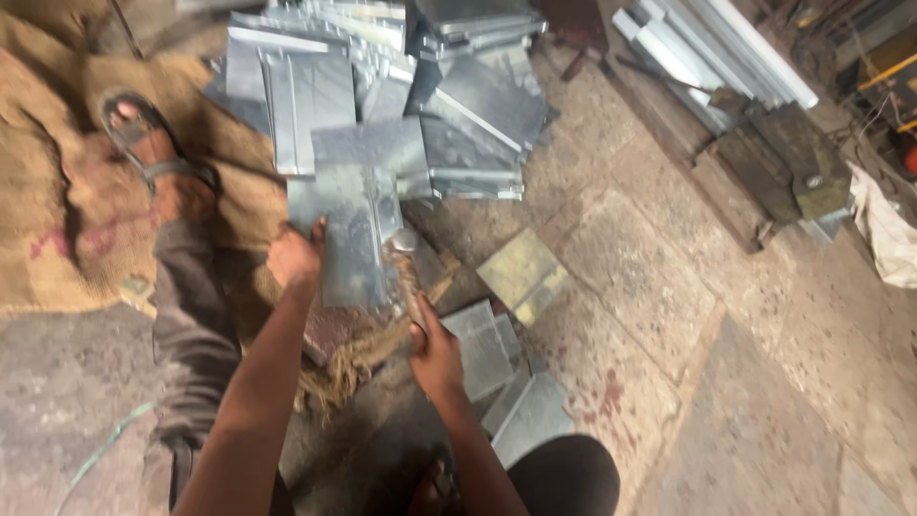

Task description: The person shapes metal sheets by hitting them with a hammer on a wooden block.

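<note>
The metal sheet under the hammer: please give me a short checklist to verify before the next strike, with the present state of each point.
1. Left hand holds the metal sheet at its left edge: ok.
2. Right hand grips the hammer handle: ok.
3. Hammer head sits at the sheet's right edge, apart from the left fingers: ok.
4. Sheet lies flat on its support: cannot tell, blurred.
5. Sandalled foot is clear of the sheet: ok.
6. Pile of sheets is stable: cannot tell.
</note>
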